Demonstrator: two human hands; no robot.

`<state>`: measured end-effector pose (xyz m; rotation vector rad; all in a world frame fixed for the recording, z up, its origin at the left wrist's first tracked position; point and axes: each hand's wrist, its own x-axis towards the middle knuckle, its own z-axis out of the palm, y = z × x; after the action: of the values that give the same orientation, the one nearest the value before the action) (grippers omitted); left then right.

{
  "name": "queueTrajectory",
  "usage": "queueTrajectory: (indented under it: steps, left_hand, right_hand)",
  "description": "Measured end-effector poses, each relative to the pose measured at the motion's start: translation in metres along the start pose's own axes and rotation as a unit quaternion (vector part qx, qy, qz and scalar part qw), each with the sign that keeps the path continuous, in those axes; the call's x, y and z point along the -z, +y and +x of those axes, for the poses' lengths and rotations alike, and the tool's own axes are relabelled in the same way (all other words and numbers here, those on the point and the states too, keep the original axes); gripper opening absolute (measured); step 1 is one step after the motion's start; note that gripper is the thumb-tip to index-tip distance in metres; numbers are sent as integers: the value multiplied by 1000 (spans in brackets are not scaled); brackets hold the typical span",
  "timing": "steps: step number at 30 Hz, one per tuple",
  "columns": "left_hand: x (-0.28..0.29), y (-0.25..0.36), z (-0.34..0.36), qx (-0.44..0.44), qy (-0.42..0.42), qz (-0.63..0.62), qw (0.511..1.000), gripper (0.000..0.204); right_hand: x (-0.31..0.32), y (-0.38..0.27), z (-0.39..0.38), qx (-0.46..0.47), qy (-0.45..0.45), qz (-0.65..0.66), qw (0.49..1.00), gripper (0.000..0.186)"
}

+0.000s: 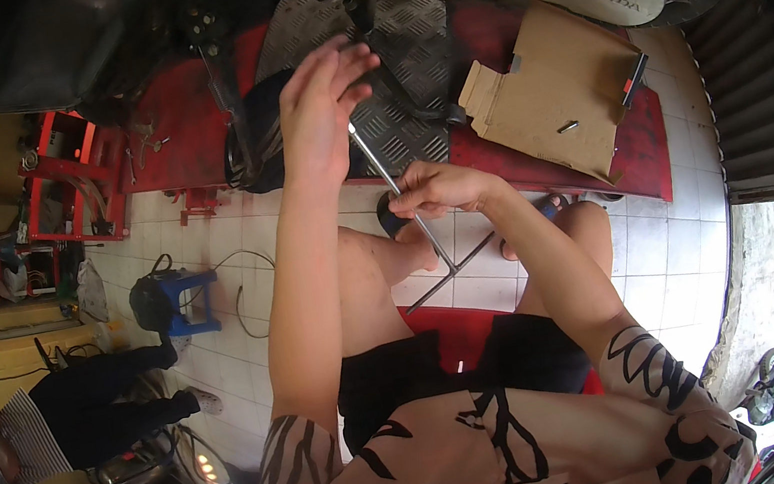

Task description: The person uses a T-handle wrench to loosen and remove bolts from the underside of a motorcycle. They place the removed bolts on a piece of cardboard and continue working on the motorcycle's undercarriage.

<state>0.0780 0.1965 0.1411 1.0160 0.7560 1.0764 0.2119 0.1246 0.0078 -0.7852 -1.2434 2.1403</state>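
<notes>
Right hand (439,187) closed round the shaft of a T-shaped wrench (374,158), crossbar between the knees. Left hand (321,102) open at its far tip, contact unclear. Cardboard (540,86) on red surface (643,163).

Right hand (441,187) grips T-shaped wrench (434,244); left hand (320,100) half-curled beside upper end.

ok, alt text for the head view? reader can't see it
Right hand grips the shaft of a T-handle wrench, crossbar toward the body; the left hand, fingers loosely open, is by its far end. Ahead to the right, brown cardboard lies on a red platform.
</notes>
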Motion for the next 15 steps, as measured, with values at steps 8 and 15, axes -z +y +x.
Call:
queueTrajectory:
  steps: [8,15]
  left_hand:
    - [-22,-16,100,27,7,-275,961,27]
    - [-8,-11,137,101,74,-280,952,11]
  right_hand:
    - [11,10,-15,-43,-8,-7,999,28]
    - [2,7,-2,-49,-79,-75,993,23]
